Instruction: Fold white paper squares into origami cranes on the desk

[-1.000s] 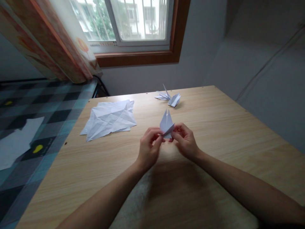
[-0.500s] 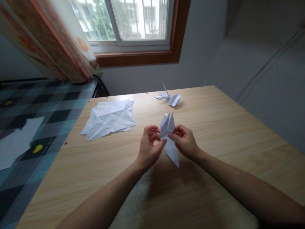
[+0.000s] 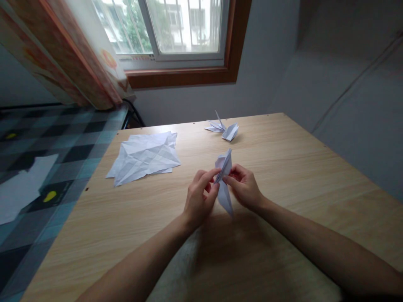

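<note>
Between my two hands, a little above the wooden table [image 3: 315, 176], is a white folded paper figure [image 3: 224, 197]. Its narrow folded points stick up at the top and one pointed flap hangs down toward me. My left hand [image 3: 201, 191] pinches the paper's left edge between thumb and forefinger. On the other side my right hand [image 3: 244, 184] grips it near the middle, thumb in front and the other fingers curled partly out of sight behind. Farther back on the table sits a folded paper crane [image 3: 229, 132] with a thin upright point.
Creased white paper sheets [image 3: 147, 157] lie stacked at the table's far left. Left of the table, a checked cloth surface [image 3: 63, 235] carries another white sheet [image 3: 23, 188]. A window [image 3: 189, 29] and patterned curtain [image 3: 94, 54] are beyond.
The folded paper has turned, so its upper points now show edge-on and tilt right. My left forefinger has come up onto its edge; my right hand has hardly moved.
</note>
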`<state>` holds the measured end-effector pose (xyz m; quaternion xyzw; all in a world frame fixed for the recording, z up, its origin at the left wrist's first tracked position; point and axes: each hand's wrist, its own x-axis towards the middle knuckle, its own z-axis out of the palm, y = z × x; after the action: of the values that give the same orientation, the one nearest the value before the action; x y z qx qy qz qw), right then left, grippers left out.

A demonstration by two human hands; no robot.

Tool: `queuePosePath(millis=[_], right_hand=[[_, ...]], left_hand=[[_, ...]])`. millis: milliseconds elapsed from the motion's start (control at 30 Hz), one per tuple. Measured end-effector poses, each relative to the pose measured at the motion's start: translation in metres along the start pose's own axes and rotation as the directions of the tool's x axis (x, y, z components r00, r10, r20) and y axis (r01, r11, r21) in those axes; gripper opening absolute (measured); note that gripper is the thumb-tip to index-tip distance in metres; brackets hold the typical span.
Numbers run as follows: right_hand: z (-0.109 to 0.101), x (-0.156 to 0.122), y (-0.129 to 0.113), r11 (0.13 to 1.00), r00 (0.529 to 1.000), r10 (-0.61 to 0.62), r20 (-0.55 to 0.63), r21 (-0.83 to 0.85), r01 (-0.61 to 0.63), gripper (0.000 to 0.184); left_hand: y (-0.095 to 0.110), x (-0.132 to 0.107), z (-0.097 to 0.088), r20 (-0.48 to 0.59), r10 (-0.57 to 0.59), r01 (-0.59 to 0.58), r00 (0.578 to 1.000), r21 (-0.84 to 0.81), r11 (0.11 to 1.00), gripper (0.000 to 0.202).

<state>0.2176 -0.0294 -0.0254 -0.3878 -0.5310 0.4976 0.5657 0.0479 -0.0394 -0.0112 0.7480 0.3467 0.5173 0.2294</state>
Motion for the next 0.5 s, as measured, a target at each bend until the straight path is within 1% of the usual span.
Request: queuePosePath(millis=[67, 133, 233, 300, 433, 500], right_hand=[[0.000, 0.000, 0.000, 1.000, 1.000, -0.011, 0.025, 0.010, 0.010, 0.019], [0.000, -0.001, 0.000, 1.000, 0.997, -0.014, 0.073, 0.011, 0.013, 0.017], [0.000, -0.002, 0.000, 1.000, 0.991, -0.019, 0.134, 0.009, 0.018, 0.017], [0.000, -0.003, -0.001, 0.999, 0.987, -0.028, 0.161, -0.015, 0.031, 0.017], [0.000, -0.004, -0.007, 0.992, 0.975, -0.019, 0.221, -0.118, 0.046, 0.013], [0.000, -0.005, -0.011, 0.991, 0.966, 0.007, 0.259, -0.131, 0.028, 0.013]], left_hand=[[0.001, 0.001, -0.001, 0.003, -0.021, 0.021, 1.000, 0.014, 1.000, 0.042], [0.002, 0.002, -0.001, 0.033, -0.043, 0.043, 0.998, 0.012, 0.999, 0.041], [0.003, 0.003, -0.003, 0.079, -0.075, 0.076, 0.994, -0.012, 0.997, 0.035], [0.004, 0.003, -0.004, 0.052, -0.083, 0.085, 0.995, -0.043, 0.995, 0.036], [0.003, 0.000, -0.006, -0.041, -0.095, 0.087, 0.995, -0.164, 0.983, 0.053], [0.003, -0.001, -0.006, -0.070, -0.098, 0.082, 0.993, -0.196, 0.977, 0.053]])
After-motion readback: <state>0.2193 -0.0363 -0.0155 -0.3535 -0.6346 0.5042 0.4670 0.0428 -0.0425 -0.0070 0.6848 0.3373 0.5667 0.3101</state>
